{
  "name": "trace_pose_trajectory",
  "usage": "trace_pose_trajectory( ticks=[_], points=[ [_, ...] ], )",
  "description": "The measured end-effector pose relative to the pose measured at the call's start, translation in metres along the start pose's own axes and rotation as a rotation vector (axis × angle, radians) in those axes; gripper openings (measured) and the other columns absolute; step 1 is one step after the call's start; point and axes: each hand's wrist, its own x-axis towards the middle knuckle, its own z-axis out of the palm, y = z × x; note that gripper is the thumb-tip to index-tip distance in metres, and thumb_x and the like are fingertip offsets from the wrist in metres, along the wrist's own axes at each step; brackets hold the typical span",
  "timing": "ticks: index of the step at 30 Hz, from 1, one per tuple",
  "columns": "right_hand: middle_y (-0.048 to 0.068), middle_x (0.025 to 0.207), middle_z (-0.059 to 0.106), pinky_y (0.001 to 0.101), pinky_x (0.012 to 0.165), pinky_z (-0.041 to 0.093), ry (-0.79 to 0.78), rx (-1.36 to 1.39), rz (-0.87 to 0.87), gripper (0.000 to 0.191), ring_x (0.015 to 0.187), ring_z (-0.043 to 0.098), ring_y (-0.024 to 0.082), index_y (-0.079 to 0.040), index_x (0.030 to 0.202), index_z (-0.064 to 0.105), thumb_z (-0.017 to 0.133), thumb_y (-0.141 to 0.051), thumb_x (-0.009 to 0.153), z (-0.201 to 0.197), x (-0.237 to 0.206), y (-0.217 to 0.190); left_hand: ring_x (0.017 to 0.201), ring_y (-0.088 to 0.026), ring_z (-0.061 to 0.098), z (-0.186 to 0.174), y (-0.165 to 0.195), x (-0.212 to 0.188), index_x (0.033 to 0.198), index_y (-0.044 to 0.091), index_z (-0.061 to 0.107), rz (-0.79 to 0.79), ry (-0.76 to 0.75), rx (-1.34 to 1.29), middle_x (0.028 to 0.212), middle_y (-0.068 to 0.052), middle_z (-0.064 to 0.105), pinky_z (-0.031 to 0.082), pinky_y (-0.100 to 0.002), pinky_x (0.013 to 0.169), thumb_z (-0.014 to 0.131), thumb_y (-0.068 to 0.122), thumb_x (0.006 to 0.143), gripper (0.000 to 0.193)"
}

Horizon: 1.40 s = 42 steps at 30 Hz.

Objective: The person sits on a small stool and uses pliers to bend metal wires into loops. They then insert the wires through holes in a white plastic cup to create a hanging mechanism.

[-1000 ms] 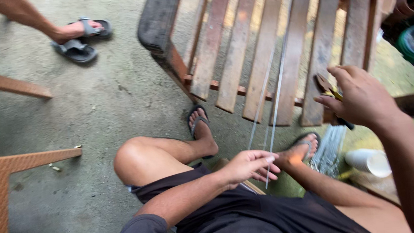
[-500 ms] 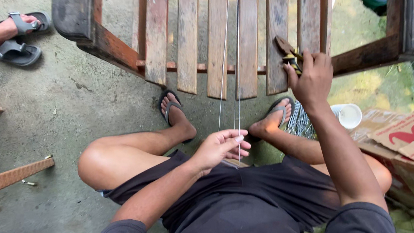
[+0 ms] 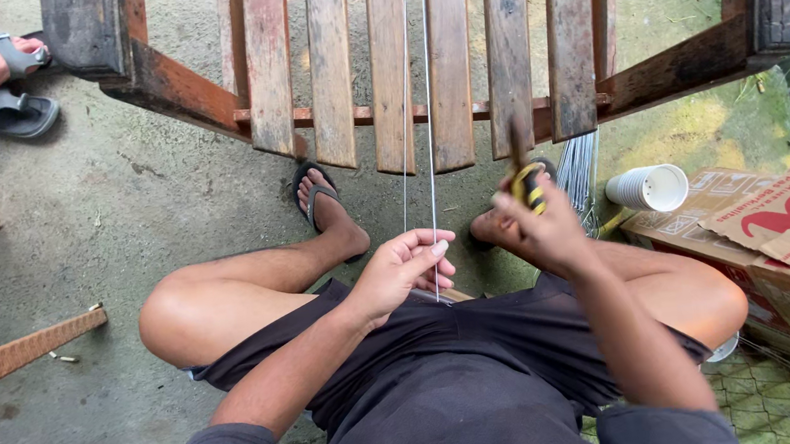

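The left hand (image 3: 400, 274) pinches two thin, stiff, springy wires (image 3: 428, 152) just below the slatted wooden bench (image 3: 448, 65), best held low near their ends, while the right hand (image 3: 543, 228) beside them is clamped on yellow-handled pliers (image 3: 526, 177).

Flattened cardboard box (image 3: 758, 228) at right edge on the ground, brown with red and white printed panels, just beside a stack of white paper cups (image 3: 647, 188). No screens or signs.
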Motion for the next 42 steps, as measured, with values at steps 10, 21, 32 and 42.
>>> trace_pose_trajectory(
  ticks=[10,21,32,42],
  points=[
    [0.012,0.114,0.073,0.0325,0.091,0.057,0.064,0.411,0.098,0.03,0.102,0.072,0.019,0.0,0.117,0.056,0.071,-0.01,0.093,0.095,-0.004,0.012,0.079,-0.012,0.069,0.003,0.003,-0.007,0.127,0.003,0.063,0.045,-0.001,-0.106,0.091,-0.005,0.068,0.059,-0.027,0.076,0.058,0.025,0.106,0.031],
    [0.014,0.114,0.068,0.0337,0.09,0.06,0.068,0.432,-0.022,0.031,0.102,0.073,0.021,0.0,0.122,0.048,0.065,0.0,0.096,0.083,-0.005,0.005,0.079,-0.011,0.068,0.001,0.007,-0.015,0.13,0.002,0.062,0.048,0.012,-0.103,0.091,-0.005,0.069,0.059,-0.026,0.074,0.058,0.024,0.106,0.032],
    [0.013,0.115,0.069,0.0303,0.085,0.06,0.107,0.229,0.017,0.024,0.1,0.073,0.019,0.002,0.12,0.052,0.062,-0.005,0.1,0.037,-0.002,0.021,0.087,-0.015,0.074,0.006,-0.009,0.009,0.14,0.003,0.059,-0.005,-0.033,0.019,0.102,-0.009,0.074,0.061,-0.028,0.077,0.056,0.022,0.105,0.04],
    [0.009,0.102,0.07,0.0259,0.083,0.056,0.199,-0.019,-0.067,0.024,0.092,0.07,0.012,0.003,0.125,0.058,0.062,-0.011,0.105,0.01,-0.025,0.042,0.087,-0.015,0.073,0.004,-0.016,0.014,0.14,0.003,0.059,0.002,-0.02,0.032,0.103,-0.01,0.074,0.062,-0.029,0.077,0.057,0.019,0.105,0.039]
  ],
)
